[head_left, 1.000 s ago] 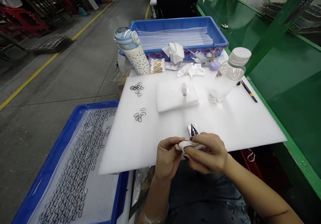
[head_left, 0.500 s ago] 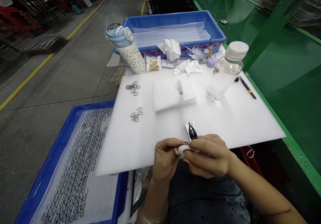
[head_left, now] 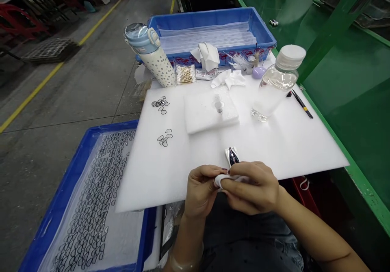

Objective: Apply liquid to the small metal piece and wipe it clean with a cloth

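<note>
Overlapping a black tool (head_left: 233, 156) near the foam block (head_left: 202, 115), right hand (head_left: 257, 187) clamps white cloth (head_left: 219, 179); left hand's grip (head_left: 199, 191) unclear.

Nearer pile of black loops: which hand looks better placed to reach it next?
Probably the left hand: it is closer to the black loops, which lie ahead to its left, while the right hand is farther off, holding a white cloth.

At the desk (head_left: 283, 150), the right hand (head_left: 257, 188) holds a white cloth (head_left: 219, 180) against the pinched fingers of the left hand (head_left: 198, 193). A dark pointed tool (head_left: 233, 158) lies just beyond; black rings (head_left: 165, 141) lie leftward, a bottle (head_left: 273, 86) stands rightward.
</note>
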Action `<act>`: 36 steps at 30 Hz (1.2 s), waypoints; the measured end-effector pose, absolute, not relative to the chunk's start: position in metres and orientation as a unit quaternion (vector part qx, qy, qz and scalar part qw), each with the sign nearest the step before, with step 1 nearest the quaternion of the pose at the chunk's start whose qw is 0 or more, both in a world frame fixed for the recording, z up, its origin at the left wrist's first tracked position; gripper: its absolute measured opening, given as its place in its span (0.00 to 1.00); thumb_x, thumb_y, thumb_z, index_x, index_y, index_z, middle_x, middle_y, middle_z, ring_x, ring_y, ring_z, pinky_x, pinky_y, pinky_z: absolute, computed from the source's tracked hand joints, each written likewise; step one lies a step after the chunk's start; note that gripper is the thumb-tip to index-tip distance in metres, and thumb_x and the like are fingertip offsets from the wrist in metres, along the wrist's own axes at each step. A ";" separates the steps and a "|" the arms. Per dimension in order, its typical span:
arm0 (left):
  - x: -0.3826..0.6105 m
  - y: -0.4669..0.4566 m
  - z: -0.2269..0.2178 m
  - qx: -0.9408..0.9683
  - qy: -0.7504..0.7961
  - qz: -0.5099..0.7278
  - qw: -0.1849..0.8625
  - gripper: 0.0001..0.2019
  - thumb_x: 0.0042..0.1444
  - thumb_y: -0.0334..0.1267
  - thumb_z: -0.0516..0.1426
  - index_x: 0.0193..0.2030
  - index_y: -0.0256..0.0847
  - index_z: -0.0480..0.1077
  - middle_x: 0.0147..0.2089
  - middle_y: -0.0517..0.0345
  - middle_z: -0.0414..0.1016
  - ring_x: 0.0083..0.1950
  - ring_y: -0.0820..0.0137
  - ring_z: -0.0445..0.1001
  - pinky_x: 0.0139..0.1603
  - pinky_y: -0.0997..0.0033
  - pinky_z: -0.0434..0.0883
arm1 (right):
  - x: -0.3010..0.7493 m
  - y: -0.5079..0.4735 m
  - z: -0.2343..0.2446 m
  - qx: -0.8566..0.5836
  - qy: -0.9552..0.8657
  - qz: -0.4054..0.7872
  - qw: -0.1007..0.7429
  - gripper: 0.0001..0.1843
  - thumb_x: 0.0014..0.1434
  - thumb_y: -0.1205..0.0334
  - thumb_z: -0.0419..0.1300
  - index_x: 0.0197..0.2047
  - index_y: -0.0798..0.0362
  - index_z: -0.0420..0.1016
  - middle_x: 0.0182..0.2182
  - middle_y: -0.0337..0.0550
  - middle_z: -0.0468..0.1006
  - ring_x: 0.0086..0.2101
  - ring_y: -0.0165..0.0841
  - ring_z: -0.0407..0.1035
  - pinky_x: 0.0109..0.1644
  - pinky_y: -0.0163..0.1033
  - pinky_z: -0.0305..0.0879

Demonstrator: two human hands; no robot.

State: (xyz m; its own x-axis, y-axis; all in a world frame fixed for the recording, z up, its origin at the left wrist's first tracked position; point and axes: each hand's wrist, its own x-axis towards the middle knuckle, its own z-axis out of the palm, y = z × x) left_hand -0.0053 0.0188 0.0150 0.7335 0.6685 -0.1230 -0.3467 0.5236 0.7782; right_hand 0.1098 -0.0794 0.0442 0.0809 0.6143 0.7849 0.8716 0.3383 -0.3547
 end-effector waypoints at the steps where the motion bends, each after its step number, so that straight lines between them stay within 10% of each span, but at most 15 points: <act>1: -0.005 0.019 0.014 0.390 0.206 0.303 0.845 0.11 0.35 0.41 0.76 0.24 0.48 0.81 0.28 0.59 0.83 0.28 0.73 0.80 0.31 0.79 0.78 | 0.112 -0.082 0.044 -0.556 -0.668 -0.127 0.478 0.08 0.62 0.68 0.56 0.41 0.54 0.77 0.34 0.43 0.76 0.26 0.25 0.69 0.26 0.31 0.70; 8: -0.010 0.012 0.009 0.500 0.205 0.339 0.770 0.09 0.43 0.43 0.73 0.32 0.46 0.83 0.31 0.55 0.83 0.30 0.69 0.80 0.34 0.73 0.79 | 0.137 -0.104 0.045 -0.633 -0.538 -0.064 0.553 0.09 0.59 0.71 0.61 0.40 0.51 0.81 0.32 0.42 0.77 0.25 0.26 0.69 0.24 0.32 0.67; 19: -0.001 0.003 0.004 0.833 0.197 0.415 0.309 0.13 0.53 0.26 0.66 0.44 0.45 0.80 0.36 0.58 0.80 0.35 0.69 0.79 0.37 0.70 0.77 | 0.139 -0.109 0.022 -0.731 -0.455 0.088 0.501 0.05 0.61 0.67 0.63 0.36 0.53 0.81 0.30 0.41 0.79 0.29 0.29 0.74 0.29 0.33 0.68; 36: -0.001 0.007 0.006 0.857 0.248 0.333 0.306 0.12 0.57 0.31 0.64 0.49 0.39 0.77 0.51 0.50 0.78 0.52 0.63 0.77 0.53 0.61 0.77 | 0.140 -0.104 0.022 -0.761 -0.477 0.138 0.419 0.05 0.62 0.65 0.62 0.37 0.53 0.81 0.31 0.40 0.77 0.28 0.27 0.73 0.31 0.33 0.66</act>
State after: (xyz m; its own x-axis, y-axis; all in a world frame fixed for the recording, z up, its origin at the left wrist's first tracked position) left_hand -0.0006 0.0074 0.0063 0.6548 0.6292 0.4187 0.2220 -0.6897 0.6892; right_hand 0.1397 -0.1044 0.0220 0.5076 0.8407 0.1889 0.6095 -0.1953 -0.7683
